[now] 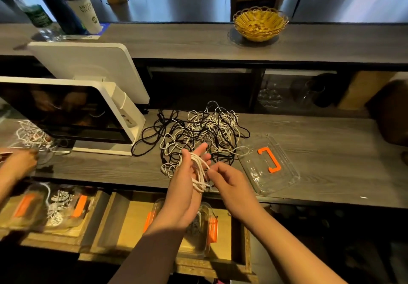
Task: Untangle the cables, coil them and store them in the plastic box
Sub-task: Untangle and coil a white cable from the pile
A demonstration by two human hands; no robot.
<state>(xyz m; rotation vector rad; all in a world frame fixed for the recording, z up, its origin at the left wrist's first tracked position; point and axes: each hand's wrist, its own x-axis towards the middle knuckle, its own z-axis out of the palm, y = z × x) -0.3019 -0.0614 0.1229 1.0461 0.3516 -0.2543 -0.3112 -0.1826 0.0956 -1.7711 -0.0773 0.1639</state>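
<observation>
Our right fingers [213,170] pinch a strand of white cable, narrow and curled, while our left hand [189,173] stands upright with its fingers straight, the white cable [198,175] wound in several loops around the palm. That coil looks about formed; the strand our right hand [227,180] holds seems to be its tail, though whether it runs back into the heap we cannot tell.

Just beyond the left hand, the tangle of black and white cables [203,129] lies on the desk [320,146], still knotted together, so most of the untangling remains. Right of the tangle rests the clear lid [268,164] with its orange handle. Below the left hand, in an open drawer, sits the plastic box [198,233], seemingly with a few cables in it already.
</observation>
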